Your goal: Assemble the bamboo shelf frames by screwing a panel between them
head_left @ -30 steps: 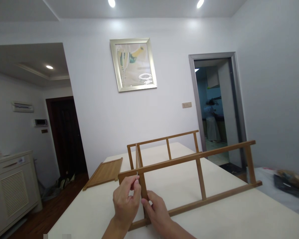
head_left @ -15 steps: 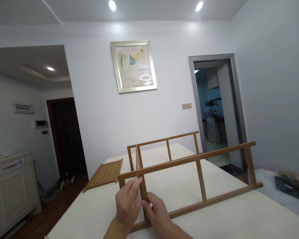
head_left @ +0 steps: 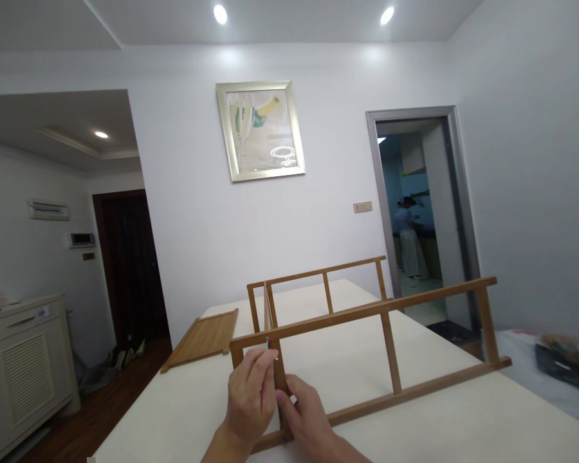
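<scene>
On the white table [head_left: 444, 411] stands a brown wooden rack frame [head_left: 338, 316] made of two ladder-like sides, joined near the left end by a thin board seen edge-on. My left hand [head_left: 251, 389] is closed around a thin metal Allen key [head_left: 267, 343], mostly hidden by the fingers. Its upper end meets the near side's top rail, close to the left upright. Lower down, my right hand [head_left: 305, 411] grips that side's short crossbar, thumb to the left of the fingers.
A slatted wooden panel [head_left: 202, 339] lies flat at the table's left edge. To the left stands a white cabinet [head_left: 29, 366]. A person [head_left: 410, 238] is in the room beyond the doorway. Dark and brown items [head_left: 569, 360] rest on a pale surface at right.
The fingers of my left hand have shifted slightly on the Allen key, and a bit of metal now shows by the fingertips. My right hand and the frame hold still.
</scene>
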{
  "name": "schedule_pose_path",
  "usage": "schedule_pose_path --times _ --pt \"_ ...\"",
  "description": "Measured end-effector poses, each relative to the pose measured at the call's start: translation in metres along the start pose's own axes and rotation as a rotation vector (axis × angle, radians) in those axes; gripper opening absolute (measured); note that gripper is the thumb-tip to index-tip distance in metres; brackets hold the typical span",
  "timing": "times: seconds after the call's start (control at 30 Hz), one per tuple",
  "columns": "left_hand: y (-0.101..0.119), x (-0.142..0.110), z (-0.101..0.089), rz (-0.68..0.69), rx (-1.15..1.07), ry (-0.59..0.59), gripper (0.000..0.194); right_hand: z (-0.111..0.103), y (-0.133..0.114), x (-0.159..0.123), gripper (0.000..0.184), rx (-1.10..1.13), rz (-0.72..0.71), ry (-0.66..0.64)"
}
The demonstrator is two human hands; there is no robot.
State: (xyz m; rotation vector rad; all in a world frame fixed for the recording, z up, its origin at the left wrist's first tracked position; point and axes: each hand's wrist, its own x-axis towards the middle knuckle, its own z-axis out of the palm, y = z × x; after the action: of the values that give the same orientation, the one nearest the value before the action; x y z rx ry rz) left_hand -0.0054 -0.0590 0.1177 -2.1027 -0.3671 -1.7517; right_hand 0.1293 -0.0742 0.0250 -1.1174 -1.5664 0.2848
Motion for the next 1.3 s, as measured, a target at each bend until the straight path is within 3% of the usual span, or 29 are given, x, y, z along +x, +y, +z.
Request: schedule_pose_path --times 0.17,0.4,0.73,1.03,1.3 --pt "0.005 0.007 0.000 -0.015 -0.019 0.023 0.019 0.000 0.000 0.001 0.032 -0.024 0.020 -0.021" --pt "0.009 0.009 0.001 -0.015 0.003 0.045 0.024 0.000 0.000 0.001 0.030 -0.026 0.027 -0.023" --pt "-0.003 -0.010 0.010 -0.089 -0.071 0.110 0.028 -0.001 0.000 0.001 0.030 -0.024 0.008 -0.018" --pt "-0.008 -0.017 0.008 -0.046 -0.040 0.049 0.025 -0.001 0.002 0.001 0.037 -0.006 -0.007 -0.020" --pt "-0.007 -0.016 0.007 -0.214 -0.122 0.052 0.024 0.000 0.005 0.001 0.039 0.013 0.017 -0.031"
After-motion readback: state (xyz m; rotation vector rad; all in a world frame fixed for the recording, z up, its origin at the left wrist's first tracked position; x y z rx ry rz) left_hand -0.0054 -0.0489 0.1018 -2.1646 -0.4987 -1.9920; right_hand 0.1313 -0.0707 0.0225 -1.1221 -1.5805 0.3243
